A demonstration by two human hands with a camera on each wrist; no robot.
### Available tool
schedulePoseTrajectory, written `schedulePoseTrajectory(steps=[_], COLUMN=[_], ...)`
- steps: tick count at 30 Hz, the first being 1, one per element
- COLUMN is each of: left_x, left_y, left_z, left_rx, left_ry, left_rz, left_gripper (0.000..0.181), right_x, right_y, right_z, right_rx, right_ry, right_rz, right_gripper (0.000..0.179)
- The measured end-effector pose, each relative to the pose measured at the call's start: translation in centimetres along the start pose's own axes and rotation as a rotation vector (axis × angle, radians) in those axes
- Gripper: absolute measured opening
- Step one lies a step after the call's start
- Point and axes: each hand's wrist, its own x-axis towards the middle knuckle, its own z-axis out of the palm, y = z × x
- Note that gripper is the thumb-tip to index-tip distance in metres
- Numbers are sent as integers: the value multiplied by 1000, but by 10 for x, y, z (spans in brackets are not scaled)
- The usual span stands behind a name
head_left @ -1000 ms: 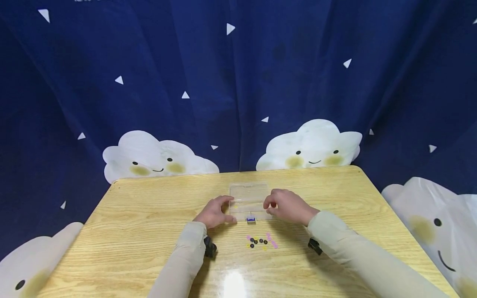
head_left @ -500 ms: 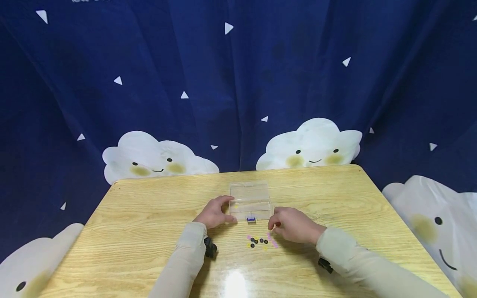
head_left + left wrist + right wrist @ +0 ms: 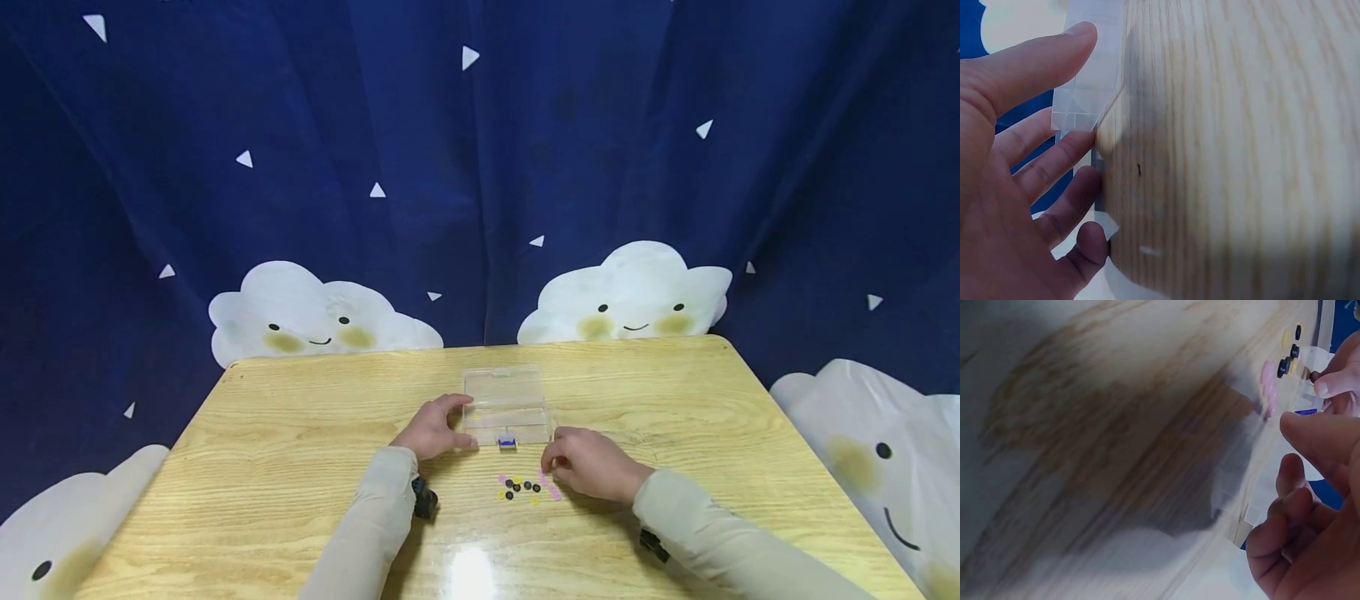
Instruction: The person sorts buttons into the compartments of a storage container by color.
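Observation:
A clear plastic box (image 3: 517, 414) lies with its lid (image 3: 504, 384) raised at the back and a blue piece (image 3: 507, 442) at its front edge. My left hand (image 3: 432, 428) grips its left end, thumb at the front and fingers at the side and back. Inside, a small yellow button (image 3: 476, 416) shows. Toward me on the table lie loose buttons: several black buttons (image 3: 527, 485), yellow buttons (image 3: 536, 501) and a row of pink buttons (image 3: 555, 492). My right hand (image 3: 592, 462) is low beside the pink row, thumb and index fingertip apart, other fingers curled.
The wooden table (image 3: 315, 467) carries the box and buttons near its middle. A dark blue curtain (image 3: 420, 167) with clouds hangs behind its far edge. Black wrist cameras (image 3: 424, 498) sit under both sleeves.
My right hand has moved from over the box's right end toward me and down, to the pink buttons. The left hand stays at the box's left end.

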Motion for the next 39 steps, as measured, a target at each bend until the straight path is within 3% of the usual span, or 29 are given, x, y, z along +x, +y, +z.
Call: schedulePoseTrajectory(steps=[27,39], left_x=[0,-1], left_y=[-1,-2], left_z=[-2,-3], left_rx=[-17,-20], left_ry=[-3,-17], left_rz=[-2,3], left_gripper=[73,73], right_x=[10,13], right_y=[1,-1], right_z=[14,13], right_rx=[-27,-66], right_ry=[12,26], right_rz=[0,-36], right_gripper=[11,10])
